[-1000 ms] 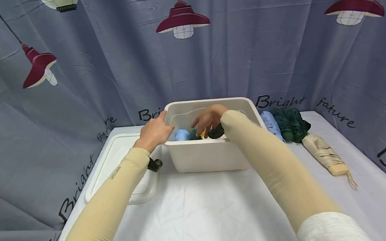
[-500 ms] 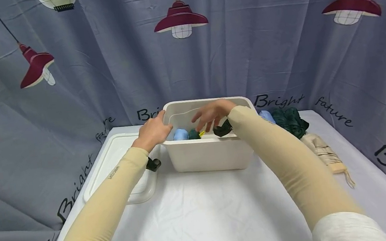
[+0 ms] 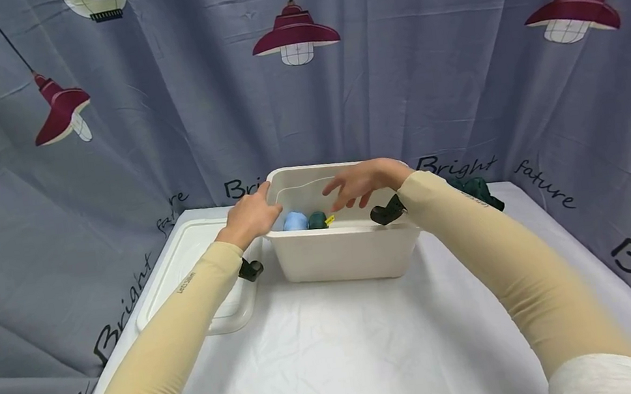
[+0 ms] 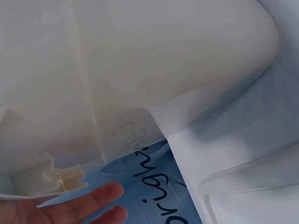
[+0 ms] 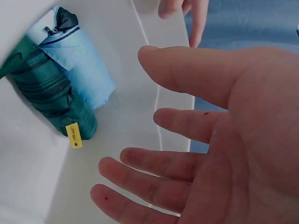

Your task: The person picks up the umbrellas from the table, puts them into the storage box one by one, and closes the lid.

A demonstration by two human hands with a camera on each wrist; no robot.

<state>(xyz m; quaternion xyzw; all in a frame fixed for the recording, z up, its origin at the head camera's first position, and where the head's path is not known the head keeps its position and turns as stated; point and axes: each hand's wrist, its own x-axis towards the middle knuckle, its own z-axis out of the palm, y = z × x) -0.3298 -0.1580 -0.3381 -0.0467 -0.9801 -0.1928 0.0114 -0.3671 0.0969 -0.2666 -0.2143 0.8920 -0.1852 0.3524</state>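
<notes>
A white plastic storage bin (image 3: pixel 346 252) stands at the back of the table. My left hand (image 3: pixel 251 216) holds its left rim; in the left wrist view the fingers (image 4: pixel 110 192) extend outside the wall. Inside the bin lie two folded umbrellas side by side at the left end: a light blue one (image 5: pixel 88 70) and a dark green one (image 5: pixel 56 93) with a yellow tag. My right hand (image 3: pixel 369 180) hovers over the bin's right half, fingers spread and holding nothing, to the right of the umbrellas.
The bin's white lid (image 3: pixel 229 313) lies on the table at the left, partly under my left forearm. Dark green folded bundles (image 3: pixel 481 191) sit at the right behind my right arm. A printed grey-blue curtain (image 3: pixel 209 105) encloses the back and sides.
My right hand has risen from beside the green umbrella and moved right, fingers opening out. The right forearm now hides the light blue and cream bundles outside the bin. My left hand stays put.
</notes>
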